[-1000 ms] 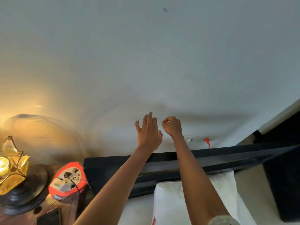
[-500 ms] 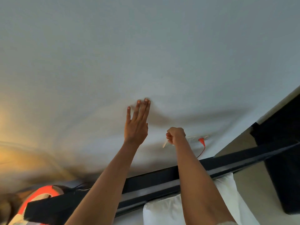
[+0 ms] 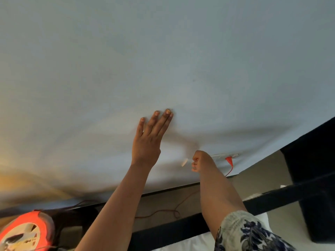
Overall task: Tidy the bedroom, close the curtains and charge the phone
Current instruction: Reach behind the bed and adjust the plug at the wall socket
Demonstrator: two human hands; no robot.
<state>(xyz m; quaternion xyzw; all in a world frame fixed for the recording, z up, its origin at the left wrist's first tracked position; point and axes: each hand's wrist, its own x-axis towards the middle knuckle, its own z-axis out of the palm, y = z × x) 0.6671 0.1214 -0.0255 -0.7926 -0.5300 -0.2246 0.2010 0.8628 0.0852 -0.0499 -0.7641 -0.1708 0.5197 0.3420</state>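
My right hand (image 3: 199, 160) is clenched on a pale plug (image 3: 185, 162), close left of the wall socket (image 3: 224, 155); my left hand (image 3: 149, 140) lies flat, released, on the wall farther left.

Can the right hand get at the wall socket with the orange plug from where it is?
Probably yes. The right hand, fisted around a small white thing, hangs just left of the wall socket holding the orange plug; only bare wall lies between them.
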